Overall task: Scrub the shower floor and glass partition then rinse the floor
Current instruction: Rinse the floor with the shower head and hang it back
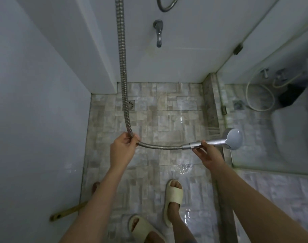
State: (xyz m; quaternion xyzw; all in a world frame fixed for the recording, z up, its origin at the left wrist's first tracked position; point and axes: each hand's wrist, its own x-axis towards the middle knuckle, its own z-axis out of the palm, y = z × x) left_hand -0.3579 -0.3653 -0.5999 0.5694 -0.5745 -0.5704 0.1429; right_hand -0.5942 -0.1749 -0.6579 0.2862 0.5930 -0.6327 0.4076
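Shower floor (149,120), tiled in mottled grey-beige and glistening wet, lies below and ahead of both hands, with its floor drain (131,103) near the back wall. The right hand (208,155) grips the chrome handle of the hand shower (234,138), thumb on top and fingers curled beneath. The handle's long axis runs left to right, and the round head sits beyond the fingertips, close to the glass partition (251,71). The left hand (122,149) has its fingers wrapped round the metal hose (122,67) where it bends from hanging straight down to running across toward the handle. The spray face seems turned up and away rather than down. Rinsing would likely call for a roll of the right wrist to aim it at the tiles, the nearer left hand feeding slack. Whether water is flowing cannot be told for sure. No brand, label or writing is legible on the fittings.
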